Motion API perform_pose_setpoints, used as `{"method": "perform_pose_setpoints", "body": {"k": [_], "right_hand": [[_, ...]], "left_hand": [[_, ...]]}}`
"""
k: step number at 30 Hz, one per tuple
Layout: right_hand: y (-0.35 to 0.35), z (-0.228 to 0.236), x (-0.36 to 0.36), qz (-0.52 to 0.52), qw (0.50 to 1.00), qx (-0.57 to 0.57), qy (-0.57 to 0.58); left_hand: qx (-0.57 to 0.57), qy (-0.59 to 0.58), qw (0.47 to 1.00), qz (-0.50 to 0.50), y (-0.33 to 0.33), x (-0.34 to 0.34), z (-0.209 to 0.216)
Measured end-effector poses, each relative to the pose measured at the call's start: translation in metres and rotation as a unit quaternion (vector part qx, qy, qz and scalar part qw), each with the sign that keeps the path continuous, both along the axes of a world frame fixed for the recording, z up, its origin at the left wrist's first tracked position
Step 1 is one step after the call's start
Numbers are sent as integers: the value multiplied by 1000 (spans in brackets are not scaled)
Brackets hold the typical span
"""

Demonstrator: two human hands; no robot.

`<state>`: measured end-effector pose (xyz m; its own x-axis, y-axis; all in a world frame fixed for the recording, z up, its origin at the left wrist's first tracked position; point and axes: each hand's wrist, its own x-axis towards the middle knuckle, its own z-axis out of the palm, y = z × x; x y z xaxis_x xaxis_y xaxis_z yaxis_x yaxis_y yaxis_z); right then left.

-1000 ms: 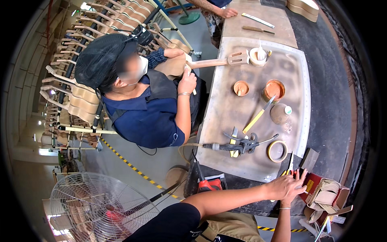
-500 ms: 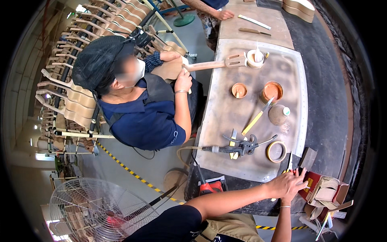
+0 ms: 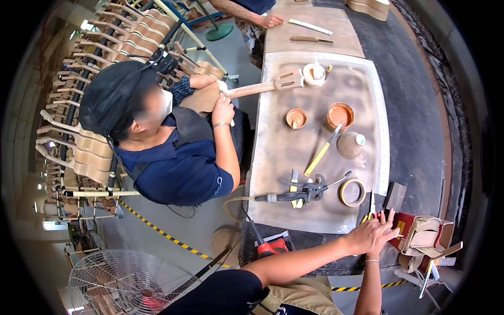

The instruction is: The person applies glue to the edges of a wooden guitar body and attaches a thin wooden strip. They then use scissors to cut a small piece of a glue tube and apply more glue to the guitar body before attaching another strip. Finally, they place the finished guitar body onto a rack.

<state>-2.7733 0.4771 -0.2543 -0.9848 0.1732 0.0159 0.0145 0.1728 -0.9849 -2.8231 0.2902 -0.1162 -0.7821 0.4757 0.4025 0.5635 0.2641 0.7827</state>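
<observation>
My left hand [image 3: 363, 239] reaches across the bench corner with its fingers stretched out and spread toward a red box. Beneath it lies my right hand [image 3: 373, 251], mostly covered, so its fingers cannot be told apart. A small white piece [image 3: 399, 235] shows by the fingertips; whether a hand holds it I cannot tell. Scissors with yellow handles [image 3: 372, 206] lie just beyond the hands. Next to them is a dark rectangular block [image 3: 395, 196]. The red box [image 3: 403, 229] holds folded tan sheets [image 3: 424, 239].
A tape roll [image 3: 353, 192], an air blow gun [image 3: 313, 192], a bottle [image 3: 350, 145], a tin of orange-brown paste [image 3: 339, 116] and a yellow-handled knife [image 3: 317, 158] occupy the bench. Leftward, a co-worker [image 3: 176, 157] holds a guitar [image 3: 252, 90]. A caged fan [image 3: 137, 286] stands lower left.
The whole view has shifted slightly, with the bench and co-worker now farther left in the picture. My hands remain together beside the red box, with the left fingers slightly repositioned.
</observation>
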Motion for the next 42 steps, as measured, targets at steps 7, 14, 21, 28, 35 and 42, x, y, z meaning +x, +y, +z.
{"method": "perform_pose_setpoints", "body": {"k": [7, 14, 21, 28, 35, 42], "right_hand": [[4, -2, -4, -61, 985, -155, -45], [-8, 8, -1, -32, 986, 160, 17], [-19, 48, -1, -26, 955, 295, -8], [-3, 59, 8, 38, 896, 442, 36], [15, 43, -3, 103, 909, 387, 118], [20, 105, 113, 200, 920, 236, 242]], "left_hand": [[-15, -13, 1000, -3, -1, 1, 5], [-14, 4, 1000, -7, -3, 1, 1], [52, 107, 990, 75, 20, 7, 4], [-16, 77, 997, 23, 46, 79, 93], [34, 52, 957, 285, 39, 257, 110], [59, -90, 792, 600, 43, 493, 97]]}}
